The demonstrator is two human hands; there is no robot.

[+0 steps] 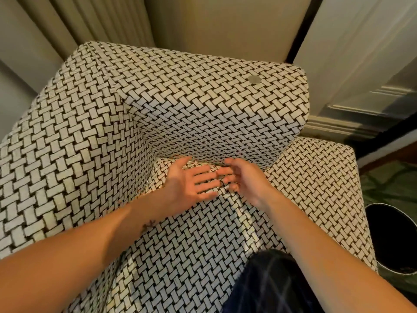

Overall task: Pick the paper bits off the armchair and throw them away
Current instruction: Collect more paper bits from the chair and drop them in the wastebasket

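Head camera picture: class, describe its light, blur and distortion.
Head view: warm light streaks the armchair seat. The right hand is smeared by motion blur at its fingers, and the left hand is a little sharper. The wide lens tilts the dark door edge. Any paper bits are too small to make out.

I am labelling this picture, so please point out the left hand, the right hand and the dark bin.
left hand [184, 186]: head view, on the open palm.
right hand [247, 180]: head view, on the middle of the hand.
dark bin [392, 233]: head view, on its inner wall.
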